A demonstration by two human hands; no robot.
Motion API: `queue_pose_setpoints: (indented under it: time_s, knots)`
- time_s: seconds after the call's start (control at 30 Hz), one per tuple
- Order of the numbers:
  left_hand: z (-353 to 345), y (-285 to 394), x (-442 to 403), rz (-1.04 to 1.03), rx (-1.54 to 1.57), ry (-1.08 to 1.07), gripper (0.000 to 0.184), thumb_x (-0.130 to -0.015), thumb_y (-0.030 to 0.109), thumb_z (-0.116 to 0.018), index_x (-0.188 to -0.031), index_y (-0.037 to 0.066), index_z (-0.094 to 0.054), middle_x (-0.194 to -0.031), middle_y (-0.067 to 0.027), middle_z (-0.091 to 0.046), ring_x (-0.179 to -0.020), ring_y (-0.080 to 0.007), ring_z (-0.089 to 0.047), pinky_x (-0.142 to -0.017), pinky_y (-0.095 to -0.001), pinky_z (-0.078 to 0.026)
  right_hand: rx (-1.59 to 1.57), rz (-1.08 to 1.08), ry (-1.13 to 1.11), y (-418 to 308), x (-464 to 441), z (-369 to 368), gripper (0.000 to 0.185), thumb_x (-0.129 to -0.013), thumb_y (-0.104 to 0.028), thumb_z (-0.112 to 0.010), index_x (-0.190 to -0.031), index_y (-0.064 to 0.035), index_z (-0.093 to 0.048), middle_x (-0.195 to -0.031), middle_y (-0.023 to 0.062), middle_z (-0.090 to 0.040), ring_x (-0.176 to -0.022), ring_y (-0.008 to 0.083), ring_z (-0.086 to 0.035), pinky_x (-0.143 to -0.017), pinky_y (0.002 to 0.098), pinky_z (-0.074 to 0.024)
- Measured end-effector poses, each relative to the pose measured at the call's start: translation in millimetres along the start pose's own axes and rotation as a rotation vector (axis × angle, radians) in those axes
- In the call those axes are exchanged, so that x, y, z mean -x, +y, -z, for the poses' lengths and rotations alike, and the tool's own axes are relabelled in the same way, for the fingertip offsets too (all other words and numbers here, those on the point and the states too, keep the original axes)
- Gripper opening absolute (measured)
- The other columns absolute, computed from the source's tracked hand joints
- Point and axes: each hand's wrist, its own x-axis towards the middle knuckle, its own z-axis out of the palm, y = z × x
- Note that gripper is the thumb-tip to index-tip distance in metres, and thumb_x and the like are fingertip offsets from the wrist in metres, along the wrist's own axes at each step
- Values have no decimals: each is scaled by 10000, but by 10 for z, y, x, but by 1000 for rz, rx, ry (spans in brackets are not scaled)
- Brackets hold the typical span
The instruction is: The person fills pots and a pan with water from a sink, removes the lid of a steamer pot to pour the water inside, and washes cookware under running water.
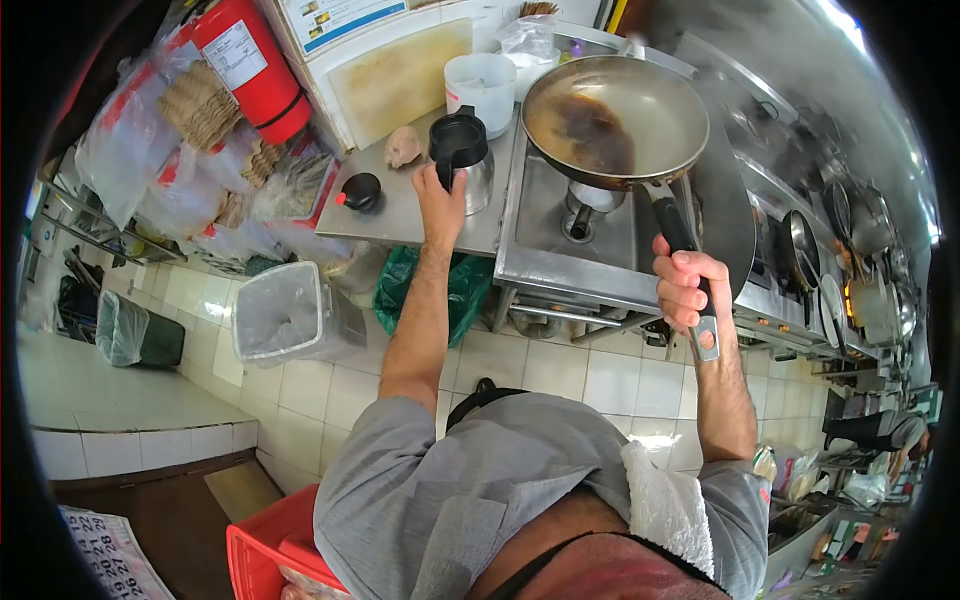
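You grip the handle of a frying pan [616, 118] in your right hand [692, 288], fingers closed around the black grip, while dark brown liquid [597, 132] pools across one side of its base. The pan is over a gas burner [580, 226] at the near end of the steel range; whether it touches the burner cannot be told. Your left hand [440, 203] is at the black handle of a lidded steel jug [476, 184], its fingers apparently curled around it, on the steel counter [400, 222] beside the stove. The step in hand looks to be steadying the pan while taking hold of the jug. The next move would call for a level pan, a firm hold on the jug and care with the liquid.

Close behind the jug, a white plastic tub [480, 90] limits room on that side. To its left are a beige lump [403, 147], too indistinct to identify, and a squat black bottle with a red cap [362, 191]. A cutting board [400, 82] leans against the wall. Below the counter's edge, a green bin liner [462, 300] gapes near your left forearm.
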Motion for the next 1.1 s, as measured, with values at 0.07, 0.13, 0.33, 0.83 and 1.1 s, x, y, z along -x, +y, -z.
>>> queue_pose_setpoints:
  time_s: [0.07,0.13,0.33,0.83,1.1]
  knots:
    - [54,-21,48,-50,-39,14,512,-799,220,-628,-1174,-39,-394,-1179,-223,-366,-1046,-374,-429,-911,-418,-361,14,2,20,-15,-28,-83,145,-821,-37,-477,-939,6,-549,-555,-24,-364,-383,67,-356,-284,241,-334]
    - [151,-30,171,8,41,73,541,-795,219,-636,-1206,-27,-387,-1211,-211,-351,-1046,-335,-437,-902,-409,-368,37,-16,19,-24,-59,-147,141,-820,-35,-476,-935,10,-544,-554,-24,-362,-381,67,-352,-284,240,-334]
    - [580,-161,708,183,97,68,497,-807,197,-635,-1204,2,-406,-1201,-159,-359,-986,-256,-458,-881,-373,-386,-4,-58,-40,-66,-195,-318,242,-841,-51,-410,-1035,70,-490,-581,15,-384,-398,108,-395,-306,282,-389]
    - [1317,-719,1597,352,-15,102,430,-821,196,-616,-1180,32,-444,-1203,-125,-362,-919,-209,-455,-829,-341,-410,141,-107,-7,-83,-505,-621,155,-835,-54,-447,-950,36,-501,-569,-12,-377,-377,77,-371,-287,252,-348]
    - [1414,-813,1696,434,-42,50,450,-835,233,-604,-1209,55,-429,-1187,-115,-357,-945,-199,-473,-823,-358,-422,175,-88,24,-108,-516,-706,194,-845,-55,-421,-980,63,-495,-570,4,-387,-373,84,-379,-274,249,-357]
